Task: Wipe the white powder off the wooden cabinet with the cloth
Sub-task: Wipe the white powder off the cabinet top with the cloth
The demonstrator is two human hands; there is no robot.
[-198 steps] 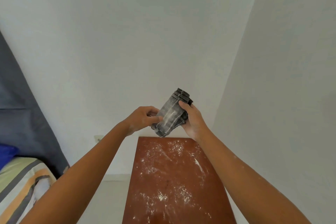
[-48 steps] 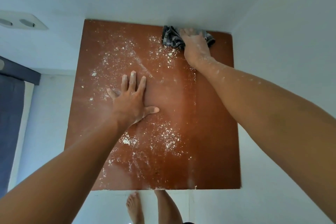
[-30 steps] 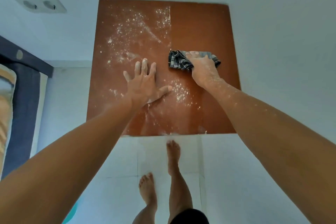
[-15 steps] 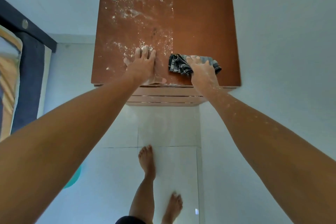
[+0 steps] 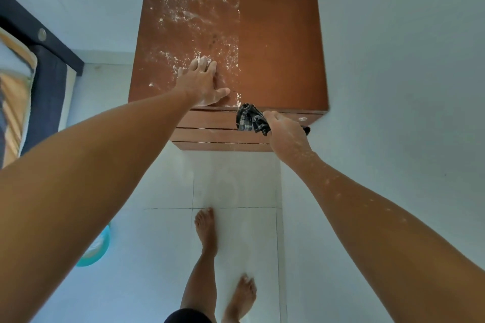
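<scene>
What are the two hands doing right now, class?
Left hand: open, flat on the cabinet top.
Right hand: gripping the cloth.

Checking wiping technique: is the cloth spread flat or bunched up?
Bunched: the cloth is a crumpled wad gripped in the right hand, off the cabinet top's front edge.

Soft, even daylight fills the room; I can't tell its source. My arms cast only faint shadows. A mild sheen lies on the cabinet top's right half. The wide lens stretches my forearms at the bottom corners and bends the walls. The bed at the left edge is smeared with blur.
</scene>
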